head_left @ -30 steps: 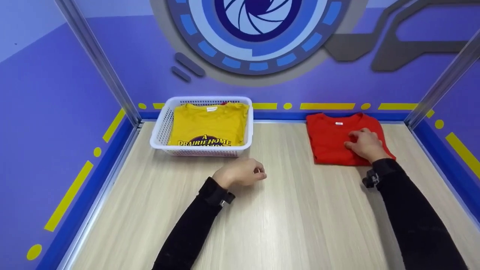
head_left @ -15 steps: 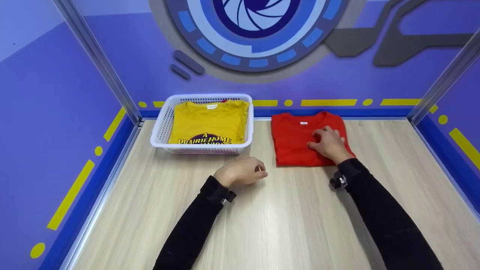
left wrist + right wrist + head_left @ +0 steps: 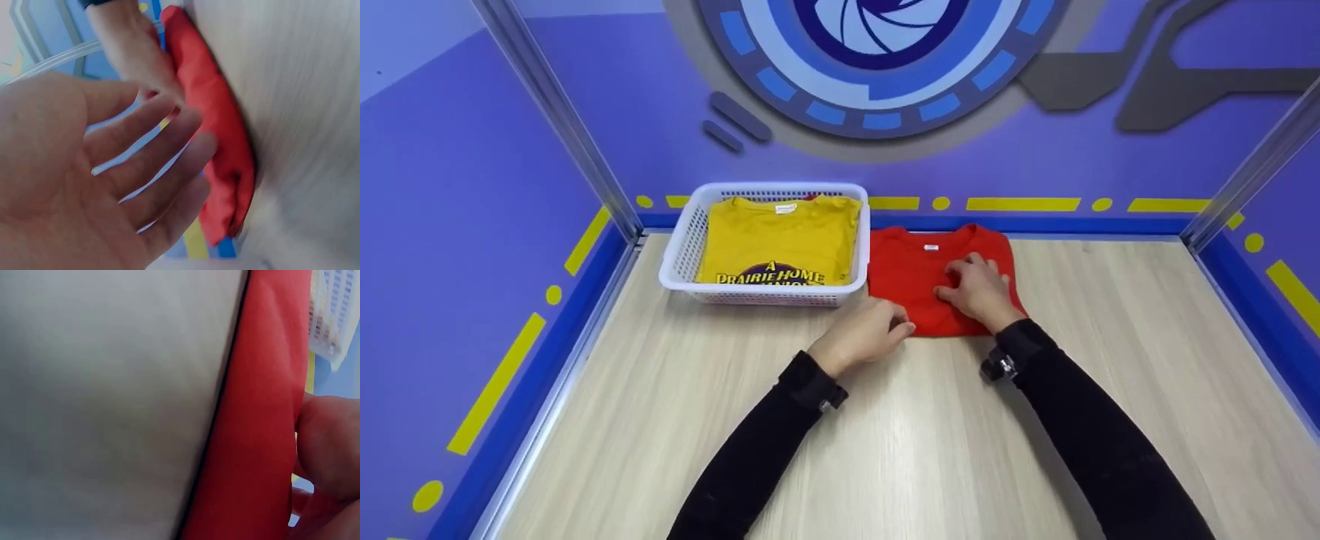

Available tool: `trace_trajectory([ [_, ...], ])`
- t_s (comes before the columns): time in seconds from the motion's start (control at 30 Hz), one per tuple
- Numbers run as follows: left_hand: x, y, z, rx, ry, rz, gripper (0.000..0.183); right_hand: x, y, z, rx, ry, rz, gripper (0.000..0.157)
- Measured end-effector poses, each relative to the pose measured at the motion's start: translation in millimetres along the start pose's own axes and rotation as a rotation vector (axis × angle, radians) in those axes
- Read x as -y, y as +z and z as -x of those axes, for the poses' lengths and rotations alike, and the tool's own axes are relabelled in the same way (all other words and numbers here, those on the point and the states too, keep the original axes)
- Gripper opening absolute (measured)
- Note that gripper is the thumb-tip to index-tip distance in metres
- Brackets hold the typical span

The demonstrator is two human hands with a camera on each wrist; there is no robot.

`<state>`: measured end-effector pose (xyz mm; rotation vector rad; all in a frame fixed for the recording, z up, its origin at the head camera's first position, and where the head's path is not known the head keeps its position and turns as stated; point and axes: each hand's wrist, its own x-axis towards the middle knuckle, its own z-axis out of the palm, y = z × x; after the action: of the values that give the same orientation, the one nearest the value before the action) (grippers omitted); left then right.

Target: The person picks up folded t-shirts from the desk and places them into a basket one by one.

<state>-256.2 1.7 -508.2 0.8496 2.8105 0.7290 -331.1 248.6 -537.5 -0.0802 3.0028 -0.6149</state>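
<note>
A folded red T-shirt (image 3: pixel 904 274) with a small white neck label lies flat on the table, its left edge against the white basket in the head view. My right hand (image 3: pixel 981 291) rests on its right half, fingertips and thumb spread apart and pressing on the cloth. The right wrist view shows the shirt's front fold (image 3: pixel 253 422) along the tabletop and part of the thumb. My left hand (image 3: pixel 866 334), fingers loosely bent, holds nothing and hovers at the shirt's front left corner. In the left wrist view its fingers (image 3: pixel 169 152) reach toward the shirt.
A white perforated basket (image 3: pixel 679 262) stands at the back left, holding a folded yellow T-shirt (image 3: pixel 780 240) with printed lettering. A bit of red shows behind the yellow shirt. Blue-purple panels (image 3: pixel 607 112) close the table (image 3: pixel 930 450) at the back and both sides.
My right hand has slid the red T-shirt left across the table, from the far right up to the basket. My left hand has shifted slightly right and forward, to the shirt's corner.
</note>
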Motion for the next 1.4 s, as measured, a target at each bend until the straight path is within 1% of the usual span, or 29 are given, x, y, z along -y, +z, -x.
trace_trajectory([
  [0.1, -4.0, 6.8, -9.6, -0.018, -0.043, 0.006, 0.024, 5, -4.4, -1, 0.024, -0.021, 0.003, 0.056],
  [0.17, -6.4, 9.6, -17.8, -0.042, -0.082, -0.006, 0.024, 4, -9.6, -4, 0.035, -0.039, -0.027, 0.052],
  [0.23, -8.6, 10.2, -27.0, -0.078, -0.120, -0.052, 0.023, -1, -15.7, -8, 0.025, -0.056, -0.065, 0.045],
  [0.3, -10.4, 9.5, -38.0, -0.096, -0.148, -0.093, 0.022, -9, -21.1, -11, -0.003, -0.079, -0.084, 0.039],
  [0.37, -12.3, 7.9, -48.4, -0.077, -0.165, -0.134, 0.027, -18, -24.7, -13, -0.034, -0.106, -0.064, 0.037],
  [0.5, -15.8, 5.9, -67.8, 0.042, -0.199, -0.172, 0.041, -34, -27.9, -15, -0.058, -0.162, 0.004, 0.037],
  [0.57, -15.9, 6.0, -76.4, 0.075, -0.223, -0.179, 0.043, -38, -29.2, -16, -0.065, -0.174, 0.019, 0.037],
  [0.63, -13.6, 7.4, -84.7, 0.069, -0.247, -0.179, 0.038, -40, -31.0, -17, -0.053, -0.171, 0.030, 0.037],
  [0.73, -5.8, 11.1, -94.6, 0.022, -0.276, -0.207, 0.025, -41, -32.9, -20, -0.009, -0.160, 0.045, 0.040],
  [0.8, -0.5, 13.5, -98.2, 0.001, -0.289, -0.231, 0.022, -40, -33.2, -22, 0.029, -0.158, 0.043, 0.041],
  [0.93, 6.1, 14.3, -98.5, -0.007, -0.264, -0.286, 0.023, -40, -32.0, -20, 0.060, -0.171, 0.020, 0.041],
  [1.1, 6.4, 14.3, -90.4, -0.001, -0.241, -0.336, 0.025, -41, -30.3, -12, 0.081, -0.194, 0.022, 0.038],
  [1.17, 4.7, 16.5, -84.4, 0.014, -0.238, -0.362, 0.028, -40, -29.5, -8, 0.088, -0.205, 0.025, 0.037],
  [1.3, -4.3, 23.4, -70.2, 0.043, -0.226, -0.440, 0.039, -41, -28.8, 4, 0.093, -0.218, 0.021, 0.036],
  [1.4, -8.4, 26.7, -55.2, 0.029, -0.205, -0.495, 0.042, -39, -27.5, 14, 0.090, -0.246, 0.022, 0.034],
])
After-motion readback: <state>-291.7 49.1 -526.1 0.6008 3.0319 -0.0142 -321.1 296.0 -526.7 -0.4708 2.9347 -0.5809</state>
